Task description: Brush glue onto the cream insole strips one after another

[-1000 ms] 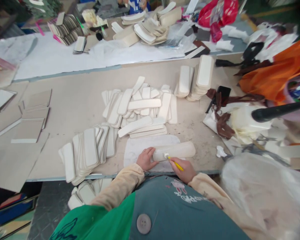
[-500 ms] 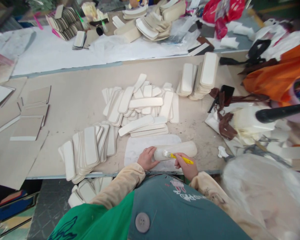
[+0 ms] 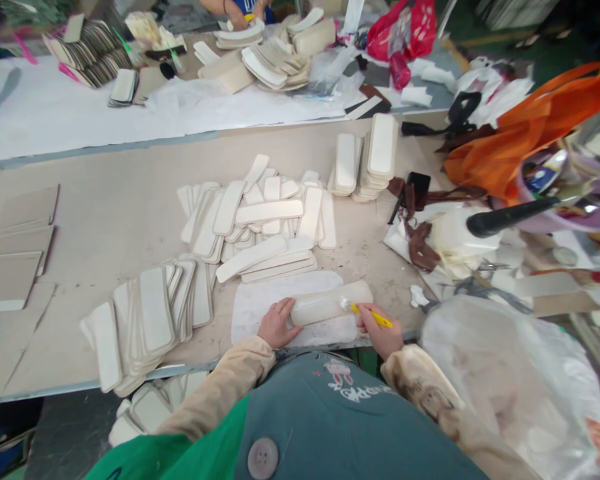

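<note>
A long pale strip with rounded ends [image 3: 325,303] lies flat on a white sheet [image 3: 253,293] near the table's front edge. My left hand [image 3: 279,323] grips the strip's left end between thumb and fingers. My right hand [image 3: 384,335] is closed around the yellow handle of a brush [image 3: 375,315]. The brush's whitish bristles touch the strip right of its middle, and its surface looks wet in places. A heap of cream rounded strips [image 3: 269,211] lies just beyond, and a fanned stack of similar pieces [image 3: 156,310] is left of my left hand.
Upright stacks of strips [image 3: 381,147] stand farther back. To the right are a white container [image 3: 463,237] with a dark handle, brown cloth and a plastic bag [image 3: 500,373]. Flat boards [image 3: 10,280] lie at left. Another person's hands [image 3: 237,15] work at the far table.
My right hand has moved the brush rightward along the strip. My left hand still grips the left end. The view has shifted to the right, and the far person's hands show more.
</note>
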Tool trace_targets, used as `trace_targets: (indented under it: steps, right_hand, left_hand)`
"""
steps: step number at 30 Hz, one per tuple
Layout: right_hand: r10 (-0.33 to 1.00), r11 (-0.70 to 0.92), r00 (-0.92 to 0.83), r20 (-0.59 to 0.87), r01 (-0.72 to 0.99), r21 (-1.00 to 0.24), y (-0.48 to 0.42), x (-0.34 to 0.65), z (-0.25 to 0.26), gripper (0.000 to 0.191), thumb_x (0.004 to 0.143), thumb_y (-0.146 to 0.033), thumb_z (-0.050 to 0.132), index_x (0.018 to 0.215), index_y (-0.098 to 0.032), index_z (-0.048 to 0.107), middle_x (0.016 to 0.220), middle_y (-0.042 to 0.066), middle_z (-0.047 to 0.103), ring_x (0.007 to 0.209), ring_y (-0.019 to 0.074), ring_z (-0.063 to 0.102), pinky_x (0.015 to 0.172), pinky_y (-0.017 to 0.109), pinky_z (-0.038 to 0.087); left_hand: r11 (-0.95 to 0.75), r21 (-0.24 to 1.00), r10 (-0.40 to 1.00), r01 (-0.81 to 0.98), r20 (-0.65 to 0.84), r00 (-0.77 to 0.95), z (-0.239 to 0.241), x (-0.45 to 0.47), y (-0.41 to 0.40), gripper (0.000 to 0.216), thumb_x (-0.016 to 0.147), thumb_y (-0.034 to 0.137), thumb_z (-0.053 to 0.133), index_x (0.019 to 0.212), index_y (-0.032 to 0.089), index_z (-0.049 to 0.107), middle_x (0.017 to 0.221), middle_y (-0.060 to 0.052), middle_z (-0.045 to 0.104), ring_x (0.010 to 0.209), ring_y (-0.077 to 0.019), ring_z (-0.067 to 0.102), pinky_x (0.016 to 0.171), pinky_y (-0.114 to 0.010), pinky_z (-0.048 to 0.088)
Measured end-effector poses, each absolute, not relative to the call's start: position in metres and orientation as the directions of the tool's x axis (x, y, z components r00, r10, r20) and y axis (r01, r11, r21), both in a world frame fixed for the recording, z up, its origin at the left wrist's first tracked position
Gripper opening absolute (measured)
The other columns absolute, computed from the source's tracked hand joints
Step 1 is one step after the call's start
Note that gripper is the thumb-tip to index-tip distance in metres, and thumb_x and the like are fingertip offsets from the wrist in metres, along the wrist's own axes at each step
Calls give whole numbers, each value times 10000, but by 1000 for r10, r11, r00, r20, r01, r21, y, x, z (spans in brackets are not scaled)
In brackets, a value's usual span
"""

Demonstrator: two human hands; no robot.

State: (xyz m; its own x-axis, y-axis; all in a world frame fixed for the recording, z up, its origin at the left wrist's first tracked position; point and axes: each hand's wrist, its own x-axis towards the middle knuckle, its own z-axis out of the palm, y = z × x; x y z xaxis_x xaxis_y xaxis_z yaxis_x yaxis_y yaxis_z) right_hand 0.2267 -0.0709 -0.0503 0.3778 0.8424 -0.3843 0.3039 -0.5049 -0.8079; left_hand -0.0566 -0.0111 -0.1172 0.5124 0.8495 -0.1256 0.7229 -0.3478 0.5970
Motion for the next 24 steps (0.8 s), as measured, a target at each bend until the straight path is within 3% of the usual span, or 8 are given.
trace_targets:
  steps: [4, 8, 10, 14, 17, 19, 21, 24]
  right_hand:
    - [940, -269, 339, -27, 691, -672, -91, 261, -50, 339, 892, -453, 514, 1012, -205, 710, 868, 89, 738, 736, 215, 698, 710, 316, 541]
    - [987, -140, 162, -2, 845, -517, -93, 246, -58, 341, 908, -392, 467, 975, -195, 737, 922, 135, 745, 769, 255, 714, 733, 360, 551]
    - [998, -42, 5, -63, 805, -592, -88, 225, -58, 320, 906, -369, 469, 984, -212, 736, 936, 120, 748, 791, 240, 718, 758, 349, 557]
    - [968, 60, -240, -77, 516, -854, -78, 195, -52, 280, 905, -378, 483, 1016, -255, 709, 1014, 50, 743, 880, 194, 711, 822, 315, 556]
    - [981, -178, -8, -194, 359, -916, -79, 205, -52, 325, 884, -467, 492, 1003, -240, 691, 784, 28, 728, 664, 185, 694, 662, 323, 582]
    - [906, -412, 232, -355, 280, -867, -84, 228, -58, 364, 823, -552, 529, 945, -243, 680, 626, 16, 670, 540, 205, 659, 556, 355, 579]
    - [789, -576, 421, -447, 257, -776, -86, 259, -68, 386, 762, -603, 564, 909, -264, 676, 648, 61, 688, 553, 249, 678, 563, 412, 585]
    - [743, -604, 548, -383, 304, -737, -83, 297, -80, 313, 725, -594, 581, 837, -312, 660, 699, 112, 703, 576, 298, 692, 525, 455, 566]
  left_hand:
    - [-363, 601, 848, 712, -104, 520, -118, -57, -11, 666, 740, 387, 707, 1340, 196, 490, 1327, -157, 541, 1195, -316, 537, 1029, -507, 464]
    - [-380, 592, 846, 711, -89, 526, -118, -57, -10, 662, 734, 380, 711, 1332, 197, 495, 1320, -152, 546, 1183, -313, 547, 1024, -501, 473]
    - [-385, 589, 843, 711, -88, 530, -118, -57, -10, 664, 729, 377, 715, 1329, 192, 497, 1311, -153, 551, 1180, -315, 549, 1022, -500, 476]
    - [-375, 591, 841, 715, -107, 530, -117, -56, -9, 672, 732, 376, 711, 1336, 184, 487, 1321, -157, 542, 1202, -313, 540, 1030, -495, 471]
    - [-358, 581, 835, 731, -150, 529, -111, -56, -12, 703, 726, 372, 718, 1351, 170, 469, 1343, -169, 526, 1220, -317, 530, 1030, -492, 472]
    - [-353, 570, 825, 742, -186, 535, -105, -56, -14, 742, 710, 370, 738, 1362, 155, 456, 1351, -180, 522, 1218, -322, 531, 1026, -484, 475]
    - [-357, 560, 811, 748, -211, 545, -102, -56, -13, 788, 687, 389, 763, 1372, 160, 446, 1359, -176, 519, 1197, -324, 542, 1019, -474, 478]
    - [-355, 545, 798, 760, -248, 550, -102, -56, -9, 828, 682, 449, 764, 1388, 173, 429, 1371, -163, 516, 1177, -326, 555, 1005, -463, 480]
